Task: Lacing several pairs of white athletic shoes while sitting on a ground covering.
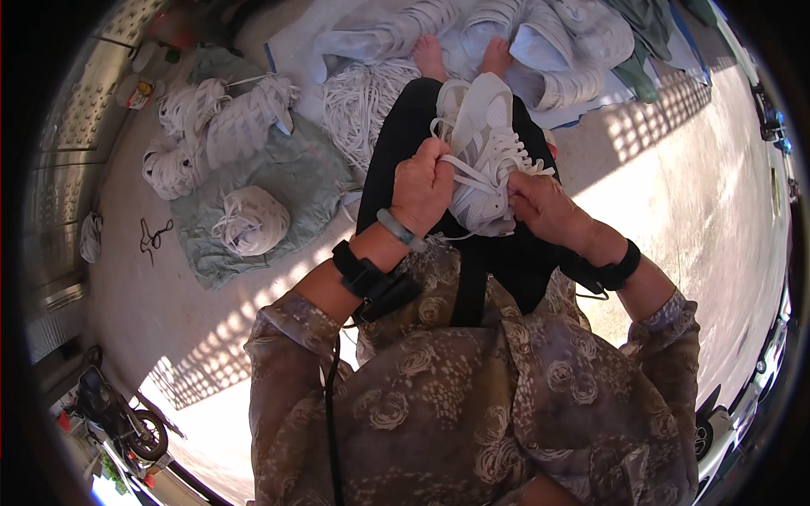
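Observation:
A white and grey sneaker (492, 126) lies on my lap over black trousers, its laces partly threaded. My left hand (419, 187) is closed in a pinch on a white shoelace (467, 174), drawn out to the left of the shoe. At the shoe's right side, near the eyelets, my right hand (547, 207) is closed with its fingertips where the lace meets the shoe. Its fingers partly hide what they grip; it appears to be the same lace. A second pale shoe part (450, 103) shows just left of the sneaker, mostly covered.
A heap of loose white laces (363, 114) lies beyond my left knee. Bundled white shoe uppers (249, 118) and a round bundle (251, 221) rest on a green cloth (312, 173). More stacked uppers (574, 51) lie at the far side by bare feet (429, 57).

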The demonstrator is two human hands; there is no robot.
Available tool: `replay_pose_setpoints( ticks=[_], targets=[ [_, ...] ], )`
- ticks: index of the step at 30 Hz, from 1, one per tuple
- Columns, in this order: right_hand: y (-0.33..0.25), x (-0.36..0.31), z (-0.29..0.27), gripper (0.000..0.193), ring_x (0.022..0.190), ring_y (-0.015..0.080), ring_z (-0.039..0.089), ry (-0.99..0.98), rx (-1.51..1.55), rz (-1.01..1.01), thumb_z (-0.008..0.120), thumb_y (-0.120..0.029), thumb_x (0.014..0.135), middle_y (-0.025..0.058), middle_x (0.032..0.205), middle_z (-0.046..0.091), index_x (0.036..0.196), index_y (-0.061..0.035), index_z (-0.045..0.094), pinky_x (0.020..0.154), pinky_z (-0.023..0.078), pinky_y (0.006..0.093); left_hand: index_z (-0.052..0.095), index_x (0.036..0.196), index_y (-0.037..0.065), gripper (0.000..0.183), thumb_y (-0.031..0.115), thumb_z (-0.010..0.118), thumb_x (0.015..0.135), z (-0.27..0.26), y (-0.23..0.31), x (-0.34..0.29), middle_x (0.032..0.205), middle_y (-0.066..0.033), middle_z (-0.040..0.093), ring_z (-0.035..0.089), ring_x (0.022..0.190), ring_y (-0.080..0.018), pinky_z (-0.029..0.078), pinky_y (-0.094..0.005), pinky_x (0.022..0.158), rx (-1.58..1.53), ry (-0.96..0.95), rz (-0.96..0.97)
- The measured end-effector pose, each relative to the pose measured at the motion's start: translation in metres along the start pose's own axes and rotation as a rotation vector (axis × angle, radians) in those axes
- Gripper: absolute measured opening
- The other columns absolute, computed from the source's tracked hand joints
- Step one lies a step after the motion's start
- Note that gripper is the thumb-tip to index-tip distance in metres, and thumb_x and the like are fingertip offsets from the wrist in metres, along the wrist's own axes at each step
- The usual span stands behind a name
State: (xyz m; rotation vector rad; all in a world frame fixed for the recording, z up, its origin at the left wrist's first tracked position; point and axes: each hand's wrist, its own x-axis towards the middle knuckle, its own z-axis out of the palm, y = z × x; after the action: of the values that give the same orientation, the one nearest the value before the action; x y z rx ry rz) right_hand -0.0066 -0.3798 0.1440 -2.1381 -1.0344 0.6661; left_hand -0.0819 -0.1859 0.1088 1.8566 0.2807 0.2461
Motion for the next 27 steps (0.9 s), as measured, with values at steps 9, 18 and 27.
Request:
replay_pose_setpoints(
  ticks=[9, 18, 27],
  targets=[
    [-0.003, 0.031, 0.027, 0.007, 0.056, 0.0261, 0.056, 0.082, 0.244, -0.038, 0.049, -0.004, 0.074, 0.0146, 0.06, 0.055, 0.077, 0.0007, 0.053, 0.055, 0.045, 0.0343, 0.053, 0.083, 0.002, 0.006, 0.007, 0.049, 0.083, -0.003, -0.001, -0.013, 0.064, -0.0053, 0.058, 0.057, 0.054, -0.0086, 0.046, -0.0237, 0.048, 0.232, -0.128, 0.276],
    [-0.003, 0.038, 0.032, 0.009, 0.052, 0.0232, 0.056, 0.004, 0.429, 0.248, 0.052, -0.008, 0.073, 0.014, 0.057, 0.055, 0.072, -0.0005, 0.056, 0.053, 0.045, 0.0318, 0.052, 0.087, 0.007, 0.011, 0.014, 0.044, 0.088, -0.013, -0.01, -0.007, 0.068, -0.0025, 0.057, 0.052, 0.055, -0.0077, 0.044, -0.0205, 0.051, -0.283, -0.17, -0.365],
    [0.01, -0.019, -0.041, 0.006, 0.056, 0.0231, 0.056, -0.209, -0.01, 0.108, 0.051, -0.004, 0.076, 0.013, 0.059, 0.055, 0.071, -0.0015, 0.054, 0.054, 0.044, 0.0324, 0.051, 0.089, 0.005, 0.011, 0.014, 0.045, 0.091, -0.014, -0.013, -0.013, 0.073, -0.0002, 0.055, 0.052, 0.063, -0.0054, 0.044, -0.0194, 0.057, -0.317, -0.289, -0.291]
  ],
)
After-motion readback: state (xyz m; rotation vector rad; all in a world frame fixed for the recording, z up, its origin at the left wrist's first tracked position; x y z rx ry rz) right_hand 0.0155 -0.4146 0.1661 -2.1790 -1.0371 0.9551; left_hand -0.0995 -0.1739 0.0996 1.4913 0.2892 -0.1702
